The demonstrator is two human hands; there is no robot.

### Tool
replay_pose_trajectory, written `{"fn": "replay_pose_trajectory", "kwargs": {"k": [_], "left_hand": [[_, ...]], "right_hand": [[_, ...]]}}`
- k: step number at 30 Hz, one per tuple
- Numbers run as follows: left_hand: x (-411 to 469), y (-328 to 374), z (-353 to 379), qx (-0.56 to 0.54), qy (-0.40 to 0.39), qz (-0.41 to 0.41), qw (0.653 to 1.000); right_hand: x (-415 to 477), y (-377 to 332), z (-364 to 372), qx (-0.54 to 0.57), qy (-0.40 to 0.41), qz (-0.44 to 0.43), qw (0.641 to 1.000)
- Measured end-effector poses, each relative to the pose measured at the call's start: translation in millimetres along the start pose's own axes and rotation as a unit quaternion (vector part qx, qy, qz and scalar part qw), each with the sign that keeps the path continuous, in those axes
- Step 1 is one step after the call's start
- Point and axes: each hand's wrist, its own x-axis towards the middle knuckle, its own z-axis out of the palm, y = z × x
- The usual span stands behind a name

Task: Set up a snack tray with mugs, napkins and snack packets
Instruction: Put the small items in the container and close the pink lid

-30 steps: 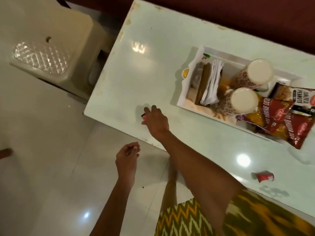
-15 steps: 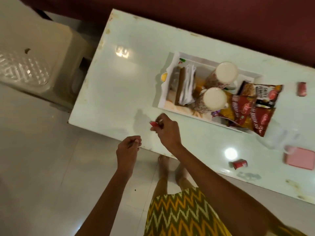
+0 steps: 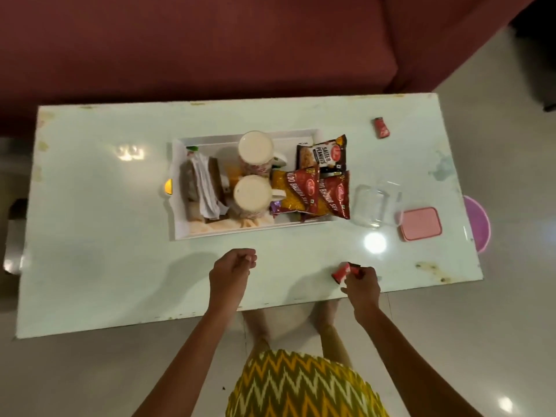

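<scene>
A white tray (image 3: pixel 240 233) lies mid-table. It holds two white mugs (image 3: pixel 255 145) (image 3: pixel 252 194), a stack of napkins (image 3: pixel 206 188) at its left end, and a salted peanuts packet (image 3: pixel 326 155) with two red aloo bhujia packets (image 3: pixel 301 188) (image 3: pixel 335 195) at its right end. Near the table's front edge my right hand (image 3: pixel 361 285) pinches small red packets (image 3: pixel 343 271). My left hand (image 3: pixel 233 270) hovers in front of the tray with curled fingers and nothing visible in it.
Another small red packet (image 3: pixel 381 127) lies at the table's far right. A clear container (image 3: pixel 373 206) and a pink lid (image 3: pixel 421 224) sit right of the tray. A maroon sofa (image 3: pixel 210 49) runs behind the pale green table (image 3: pixel 99 236). A purple tub (image 3: pixel 481 224) stands beyond the right edge.
My right hand lifted a small red packet from the table's left front and carried it right, to where another red packet lay by the front edge. My view swung square to the table.
</scene>
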Motion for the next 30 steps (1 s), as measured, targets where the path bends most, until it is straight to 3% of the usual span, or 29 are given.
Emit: {"fn": "replay_pose_trajectory", "kwargs": {"k": [5,12,17,25,30], "left_hand": [[5.3,4.6,46.5,0.034,-0.019,0.005,0.999],[5.7,2.4,94.7,0.056,-0.027,-0.004,0.998],[-5.7,7.1,119.9,0.073,-0.027,-0.013,0.997],[-20.2,44.5,184.0,0.113,-0.062,-0.01,0.992],[-2.0,65.3,228.9,0.091,-0.07,0.005,0.993]], "right_hand": [[23.3,7.6,15.4,0.029,-0.01,0.053,0.998],[32.9,-0.3,18.6,0.028,-0.003,0.058,0.998],[36.7,-5.2,-6.4,0.054,-0.076,0.055,0.994],[67.6,-66.3,-90.1,0.106,-0.125,-0.062,0.985],[133.2,-143.4,-123.9,0.056,-0.081,-0.202,0.974]]}}
